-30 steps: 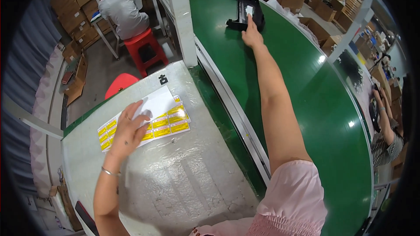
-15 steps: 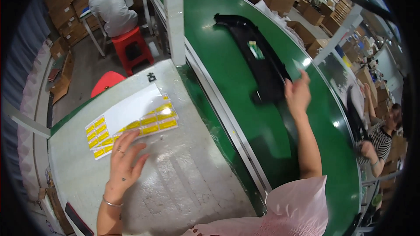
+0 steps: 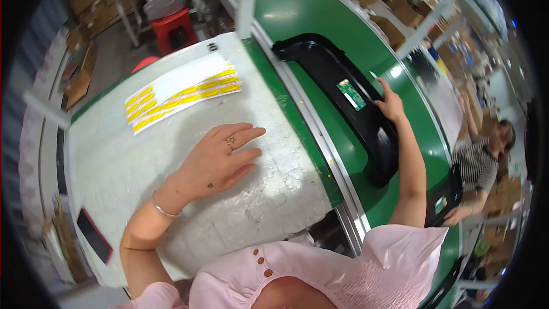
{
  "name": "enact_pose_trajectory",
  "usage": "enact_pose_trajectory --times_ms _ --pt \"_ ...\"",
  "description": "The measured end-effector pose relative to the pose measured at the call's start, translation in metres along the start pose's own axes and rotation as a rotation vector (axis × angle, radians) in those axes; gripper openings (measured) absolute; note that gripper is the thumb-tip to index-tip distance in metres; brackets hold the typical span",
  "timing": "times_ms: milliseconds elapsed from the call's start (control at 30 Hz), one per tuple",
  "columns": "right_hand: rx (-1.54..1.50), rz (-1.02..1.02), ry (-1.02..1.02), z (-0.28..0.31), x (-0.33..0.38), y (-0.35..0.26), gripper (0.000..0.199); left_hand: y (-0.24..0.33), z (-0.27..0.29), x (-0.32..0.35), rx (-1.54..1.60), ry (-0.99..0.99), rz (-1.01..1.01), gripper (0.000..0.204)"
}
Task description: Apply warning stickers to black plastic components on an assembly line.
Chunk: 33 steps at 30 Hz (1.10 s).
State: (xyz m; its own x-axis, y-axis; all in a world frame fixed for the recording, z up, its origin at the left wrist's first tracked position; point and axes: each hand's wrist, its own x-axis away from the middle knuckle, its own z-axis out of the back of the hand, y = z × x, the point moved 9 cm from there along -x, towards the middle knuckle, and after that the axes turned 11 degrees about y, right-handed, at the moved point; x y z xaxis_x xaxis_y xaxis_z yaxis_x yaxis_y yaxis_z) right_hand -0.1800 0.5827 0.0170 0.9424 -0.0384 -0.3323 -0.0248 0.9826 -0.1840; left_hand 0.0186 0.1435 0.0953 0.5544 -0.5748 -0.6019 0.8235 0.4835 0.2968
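My left hand [image 3: 220, 160] hovers over the white-covered table with its fingers apart and nothing in them. Its wrist carries a bracelet, and one finger wears a ring. At the far edge of a long curved black plastic panel [image 3: 326, 66], my right hand [image 3: 390, 105] has its thumb over the rim and its index finger stretched out. A small whitish sliver shows by that fingertip, too small to name. The panel lies on the green belt, with a green circuit board [image 3: 351, 95] on its middle. Beyond my left hand lies a sheet of yellow labels [image 3: 189, 98], partly under white paper [image 3: 191, 77].
A dark phone [image 3: 94, 236] rests at the table's left edge. A metal rail [image 3: 311, 129] and an upright post [image 3: 246, 3] stand between table and belt. Across the belt, a person in a striped top [image 3: 476, 163] handles another black panel. Someone else sits on a red stool [image 3: 173, 31].
My left hand has moved off the label sheet toward me. The black panel has come nearer along the belt, and my right hand has shifted along its edge. The whole view has tilted down.
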Motion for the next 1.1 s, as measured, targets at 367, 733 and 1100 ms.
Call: enact_pose_trajectory --times_ms 367,733,1100 --pt "-0.124 0.918 0.775 0.205 0.113 -0.33 0.074 0.059 0.116 0.073 -0.311 0.312 0.181 0.047" --pt "-0.545 1.276 0.58 0.125 0.158 -0.427 0.067 0.056 0.179 0.151 -0.905 0.402 0.666 0.075" --pt "-0.614 1.091 0.319 0.112 0.132 -0.42 0.079 0.027 0.203 0.107 -0.547 0.624 0.438 0.035"
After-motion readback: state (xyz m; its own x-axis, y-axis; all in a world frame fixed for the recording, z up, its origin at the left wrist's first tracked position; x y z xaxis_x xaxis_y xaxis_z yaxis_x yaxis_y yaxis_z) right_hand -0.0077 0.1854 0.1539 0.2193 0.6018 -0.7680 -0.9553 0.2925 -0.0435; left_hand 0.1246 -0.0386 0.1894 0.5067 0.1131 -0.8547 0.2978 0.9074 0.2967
